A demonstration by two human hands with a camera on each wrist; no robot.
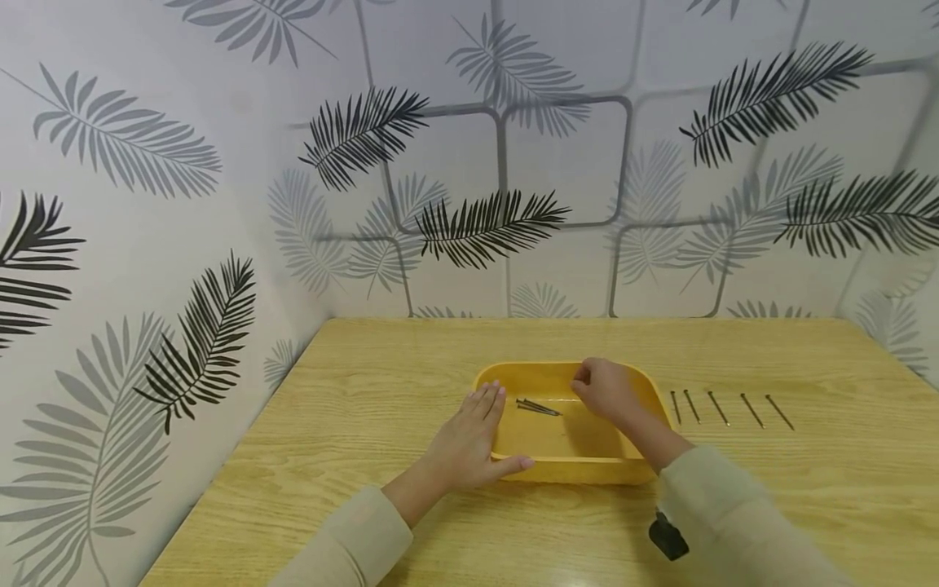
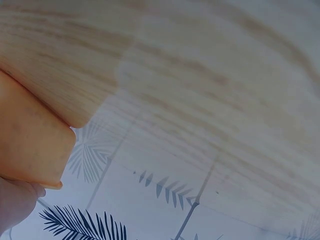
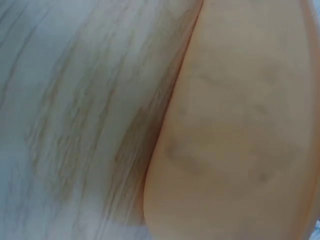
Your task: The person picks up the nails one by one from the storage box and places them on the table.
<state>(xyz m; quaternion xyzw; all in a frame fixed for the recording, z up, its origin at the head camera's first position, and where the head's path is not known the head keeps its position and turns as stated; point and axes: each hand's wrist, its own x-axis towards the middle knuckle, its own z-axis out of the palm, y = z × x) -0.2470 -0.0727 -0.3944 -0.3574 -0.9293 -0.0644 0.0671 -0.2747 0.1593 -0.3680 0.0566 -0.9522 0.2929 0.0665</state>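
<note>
A yellow plastic tray (image 1: 587, 470) stands on the wooden table, with a few dark nails (image 1: 538, 407) lying together in its left half. My left hand (image 1: 469, 444) rests on the tray's left end, fingers extended along the rim and thumb over the front edge. Over the right half of the tray is my right hand (image 1: 607, 390), its fingers curled and pointing down near the back wall. I cannot tell whether those fingers hold a nail. In the left wrist view, part of the left hand (image 2: 17, 200) touches the tray's rim.
Several more nails (image 1: 726, 409) lie spaced out in a row on the table (image 1: 352, 391), right of the tray. A leaf-patterned wall (image 1: 455, 277) rises behind the table's back edge. A small black object (image 1: 667, 536) shows beside the right sleeve.
</note>
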